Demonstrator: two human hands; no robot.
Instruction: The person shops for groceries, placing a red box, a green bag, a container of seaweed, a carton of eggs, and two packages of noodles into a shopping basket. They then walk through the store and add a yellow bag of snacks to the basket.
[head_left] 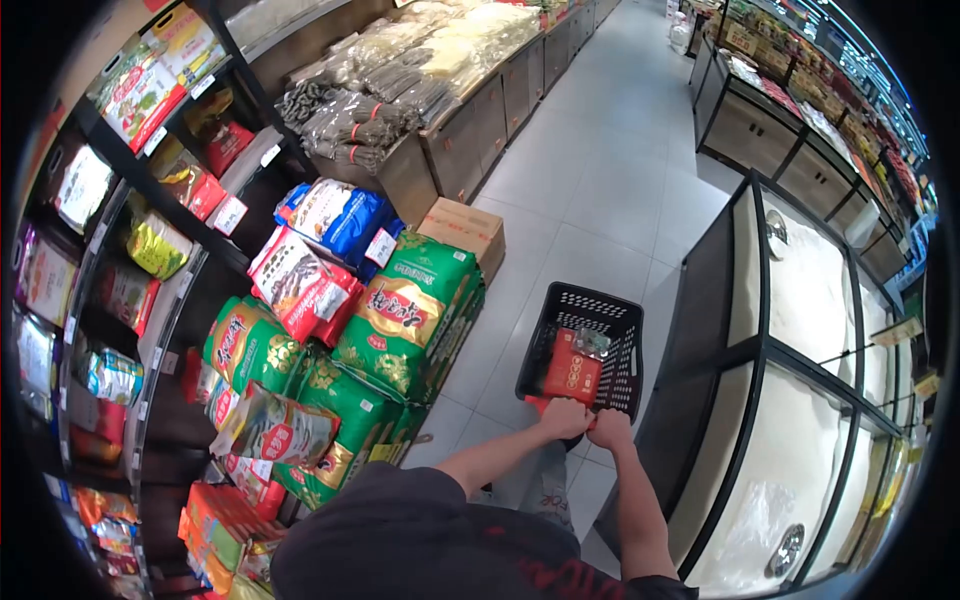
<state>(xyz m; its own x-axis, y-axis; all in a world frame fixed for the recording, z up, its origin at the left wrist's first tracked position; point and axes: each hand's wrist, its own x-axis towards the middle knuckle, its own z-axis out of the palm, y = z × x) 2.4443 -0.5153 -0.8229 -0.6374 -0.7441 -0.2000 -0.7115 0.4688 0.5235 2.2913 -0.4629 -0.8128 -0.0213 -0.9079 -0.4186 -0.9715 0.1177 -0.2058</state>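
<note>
Currently left hand (563, 418) and right hand (610, 430), fingers clenched round red handle (536, 404) of black mesh plastic basket (585, 305) on the aisle floor. Hauling step, I judge; next calls for steering past stacked green sacks (410, 310).

The person wears a black short-sleeved shirt (420, 525), seemingly red-printed, and grey trousers (546, 485)
</note>
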